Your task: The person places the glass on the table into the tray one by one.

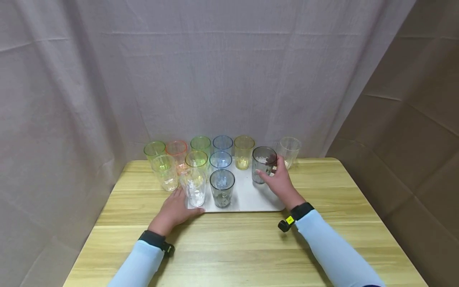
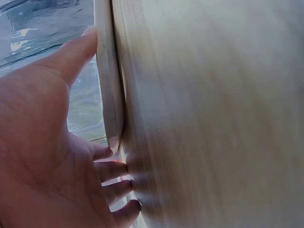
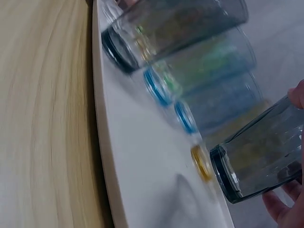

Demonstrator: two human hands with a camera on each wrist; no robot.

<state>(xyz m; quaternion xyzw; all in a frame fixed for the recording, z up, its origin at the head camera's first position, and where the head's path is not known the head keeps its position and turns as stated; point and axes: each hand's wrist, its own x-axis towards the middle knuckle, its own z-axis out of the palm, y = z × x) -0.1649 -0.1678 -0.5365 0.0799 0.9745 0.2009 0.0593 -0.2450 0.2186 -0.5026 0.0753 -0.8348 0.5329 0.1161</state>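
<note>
My right hand (image 1: 283, 185) grips a dark grey drinking glass (image 1: 261, 161) by its side. In the right wrist view the glass base (image 3: 225, 175) is tilted and appears raised off the white tray (image 3: 135, 152), with a shadow below. My left hand (image 1: 174, 209) spans the tray's front left corner. Its thumb (image 2: 78, 52) lies against the front edge, and its fingers touch the side. On the tray (image 1: 251, 199), near that hand, stands a clear glass (image 1: 196, 195), with another grey glass (image 1: 222, 191) beside it. Behind are two blue glasses (image 1: 220, 161) and a yellow glass (image 1: 244, 155).
Green (image 1: 201, 145) and yellow-green glasses (image 1: 196, 159) stand at the tray's left. Beyond its left side are green (image 1: 154, 150), orange (image 1: 177, 150) and pale yellow-rimmed glasses (image 1: 165, 173). A clear glass (image 1: 289, 147) stands behind the right hand. A grey curtain (image 1: 229, 79) hangs behind the wooden table (image 1: 233, 251).
</note>
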